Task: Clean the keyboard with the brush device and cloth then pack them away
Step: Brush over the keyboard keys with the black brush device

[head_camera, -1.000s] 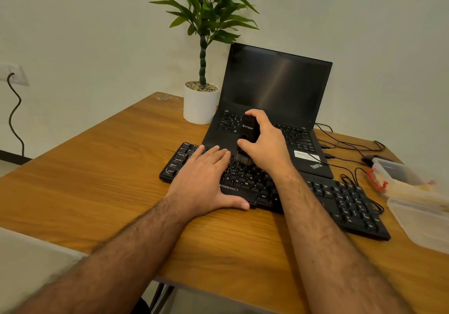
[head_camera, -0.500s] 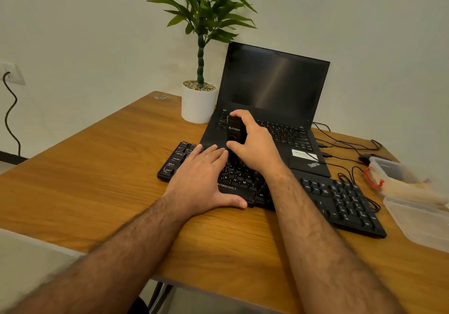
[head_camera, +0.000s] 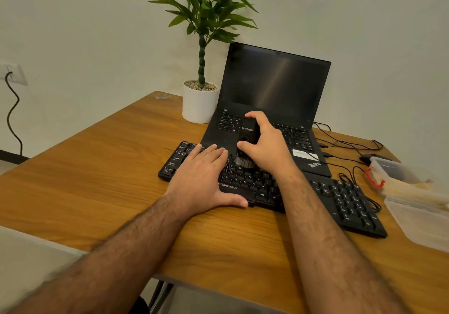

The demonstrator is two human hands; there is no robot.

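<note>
A black keyboard lies across the middle of the wooden table. My right hand grips a black brush device upright, its grey bristles down on the keys near the keyboard's upper middle. My left hand lies flat on the keyboard's left part, fingers straight, thumb along the front edge. A clear plastic box with a red clasp holds something yellowish at the right edge; I cannot tell whether that is the cloth.
An open black laptop stands right behind the keyboard, its front edge over the keyboard's back. A potted plant stands to its left. Black cables trail to the right. A clear lid lies at the right edge.
My right hand swept the brush device left along the keys, then back a little to the right. My left hand stayed flat on the keyboard.
</note>
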